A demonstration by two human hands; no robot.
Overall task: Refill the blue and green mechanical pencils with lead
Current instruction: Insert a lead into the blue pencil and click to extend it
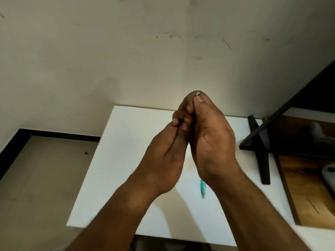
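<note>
Fingers point(199, 101) of my left hand point(168, 156) and right hand point(213, 142) pinch a metal tip point(198, 93); the green pencil point(203, 189) on the table point(126, 160) looks light and slick, so I'd grip mid-barrel.

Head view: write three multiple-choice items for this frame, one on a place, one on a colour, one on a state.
1. Where does the teal pencil lie? A) on the table, partly hidden by the wrist of the right hand; B) in a cup; C) on a chair.
2. What colour is the table top? A) black; B) white; C) red.
3. What is the right hand doing? A) lying flat; B) pinching a small silvery tip, raised against the left hand; C) waving.
Answers: 1 A, its lower end shows below the wrist; 2 B, the top is plainly white; 3 B, the tip shows between thumb and finger.
</note>
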